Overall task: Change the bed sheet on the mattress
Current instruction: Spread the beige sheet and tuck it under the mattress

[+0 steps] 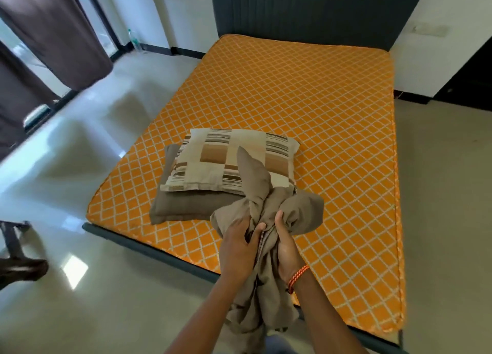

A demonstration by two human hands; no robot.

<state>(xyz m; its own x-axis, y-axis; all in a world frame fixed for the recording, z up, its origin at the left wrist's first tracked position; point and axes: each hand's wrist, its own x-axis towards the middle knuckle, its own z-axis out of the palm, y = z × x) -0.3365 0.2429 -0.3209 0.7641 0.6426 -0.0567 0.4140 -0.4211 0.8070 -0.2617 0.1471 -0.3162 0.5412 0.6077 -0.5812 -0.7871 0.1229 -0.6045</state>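
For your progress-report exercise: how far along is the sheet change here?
Done: the orange mattress lies bare. In hand: the left hand and right hand grip a bunched brown sheet. Left: spreading it; the patterned pillow and brown pillow lie stacked in the way.

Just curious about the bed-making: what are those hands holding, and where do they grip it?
Both the left hand and right hand grip a bunched taupe sheet near its upper folds.

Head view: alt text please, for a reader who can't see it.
Both hands, left hand and right hand, grip a bunched taupe sheet over the near edge of a bare orange mattress. A striped pillow lies stacked on a taupe pillow nearby.
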